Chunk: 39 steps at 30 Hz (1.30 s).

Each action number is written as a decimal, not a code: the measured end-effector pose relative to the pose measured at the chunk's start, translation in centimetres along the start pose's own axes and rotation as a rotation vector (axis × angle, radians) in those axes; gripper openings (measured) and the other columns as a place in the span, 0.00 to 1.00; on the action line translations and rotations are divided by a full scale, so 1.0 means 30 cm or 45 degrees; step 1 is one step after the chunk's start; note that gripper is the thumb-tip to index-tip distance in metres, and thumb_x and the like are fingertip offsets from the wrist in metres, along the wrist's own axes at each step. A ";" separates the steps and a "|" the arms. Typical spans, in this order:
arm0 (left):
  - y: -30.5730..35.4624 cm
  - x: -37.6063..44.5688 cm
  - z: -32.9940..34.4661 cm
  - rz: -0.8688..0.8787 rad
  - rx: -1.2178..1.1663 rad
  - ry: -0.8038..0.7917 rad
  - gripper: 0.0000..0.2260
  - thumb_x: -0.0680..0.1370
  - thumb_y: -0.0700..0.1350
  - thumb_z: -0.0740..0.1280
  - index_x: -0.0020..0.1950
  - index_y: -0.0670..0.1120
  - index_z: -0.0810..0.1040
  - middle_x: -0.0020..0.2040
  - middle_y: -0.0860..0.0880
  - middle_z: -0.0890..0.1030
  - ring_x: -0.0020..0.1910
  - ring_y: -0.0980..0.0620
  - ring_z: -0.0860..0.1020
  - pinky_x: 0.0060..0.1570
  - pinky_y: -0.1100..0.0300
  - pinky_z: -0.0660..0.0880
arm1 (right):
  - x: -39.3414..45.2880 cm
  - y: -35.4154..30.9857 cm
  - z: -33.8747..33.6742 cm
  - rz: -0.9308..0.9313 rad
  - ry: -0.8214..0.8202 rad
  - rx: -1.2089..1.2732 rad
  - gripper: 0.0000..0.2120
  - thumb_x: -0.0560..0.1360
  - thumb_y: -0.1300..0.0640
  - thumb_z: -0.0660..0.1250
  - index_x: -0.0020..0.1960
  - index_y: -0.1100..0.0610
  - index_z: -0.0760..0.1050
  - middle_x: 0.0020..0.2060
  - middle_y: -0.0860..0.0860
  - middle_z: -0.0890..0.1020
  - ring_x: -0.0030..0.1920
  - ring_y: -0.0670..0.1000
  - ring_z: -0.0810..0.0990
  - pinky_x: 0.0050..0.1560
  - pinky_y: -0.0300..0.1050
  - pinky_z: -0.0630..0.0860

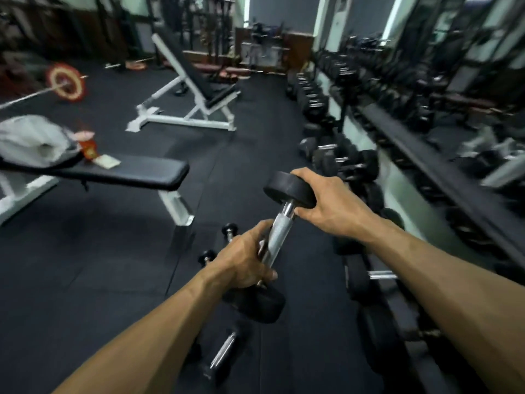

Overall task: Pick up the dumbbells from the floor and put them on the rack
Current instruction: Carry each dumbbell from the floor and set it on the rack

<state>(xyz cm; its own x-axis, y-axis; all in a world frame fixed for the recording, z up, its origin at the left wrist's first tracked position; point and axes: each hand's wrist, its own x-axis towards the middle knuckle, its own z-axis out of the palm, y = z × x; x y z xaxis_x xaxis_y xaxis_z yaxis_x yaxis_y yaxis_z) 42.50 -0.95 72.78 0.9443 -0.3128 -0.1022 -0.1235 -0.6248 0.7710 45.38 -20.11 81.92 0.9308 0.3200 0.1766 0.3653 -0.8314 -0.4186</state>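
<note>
I hold a black-headed dumbbell with a chrome handle (279, 231) tilted in the air above the floor. My left hand (244, 261) is wrapped around the lower part of the handle. My right hand (329, 206) grips the upper head from the right side. The long black dumbbell rack (426, 155) runs along the right, with many dumbbells on it. On the floor below lie a small dumbbell (217, 245) and a chrome-handled dumbbell (223, 354).
A flat black bench (136, 173) with a grey cloth on it stands at the left. An incline bench (196, 89) stands farther back. A barbell with a red plate (66, 83) lies at the far left. Black rubber floor (99, 280) spreads between the benches and the rack.
</note>
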 end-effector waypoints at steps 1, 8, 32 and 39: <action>0.068 0.034 0.025 0.046 0.024 -0.034 0.44 0.64 0.44 0.79 0.71 0.67 0.60 0.54 0.56 0.79 0.51 0.53 0.78 0.56 0.51 0.77 | -0.031 0.045 -0.062 0.042 0.030 -0.005 0.27 0.70 0.55 0.73 0.65 0.42 0.67 0.50 0.48 0.83 0.52 0.55 0.81 0.58 0.55 0.76; 0.542 0.281 0.367 0.264 -0.011 -0.277 0.44 0.62 0.42 0.79 0.73 0.60 0.63 0.51 0.54 0.79 0.47 0.53 0.77 0.51 0.55 0.78 | -0.273 0.444 -0.468 0.296 0.159 -0.045 0.28 0.69 0.57 0.74 0.66 0.47 0.71 0.54 0.50 0.83 0.54 0.53 0.81 0.58 0.54 0.77; 1.303 0.928 1.494 0.455 0.319 -0.973 0.44 0.69 0.39 0.76 0.78 0.54 0.57 0.52 0.49 0.79 0.49 0.51 0.78 0.45 0.62 0.73 | -0.839 1.699 -0.851 1.034 0.195 -0.021 0.24 0.71 0.55 0.73 0.65 0.48 0.70 0.53 0.52 0.82 0.52 0.56 0.81 0.55 0.55 0.78; 1.272 1.013 1.536 0.362 0.295 -1.016 0.43 0.68 0.39 0.77 0.76 0.58 0.59 0.49 0.50 0.79 0.47 0.51 0.79 0.46 0.60 0.78 | -0.795 1.793 -0.805 1.091 0.165 -0.026 0.21 0.72 0.53 0.72 0.63 0.49 0.71 0.51 0.52 0.82 0.49 0.57 0.80 0.51 0.52 0.77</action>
<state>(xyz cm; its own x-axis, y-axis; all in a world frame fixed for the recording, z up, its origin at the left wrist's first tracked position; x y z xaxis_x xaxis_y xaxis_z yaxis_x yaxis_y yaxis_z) 52.42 -67.25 70.13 0.3841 -0.8315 -0.4014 -0.4621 -0.5495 0.6960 42.52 -83.44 76.72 0.8760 -0.4735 -0.0916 -0.4625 -0.7707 -0.4384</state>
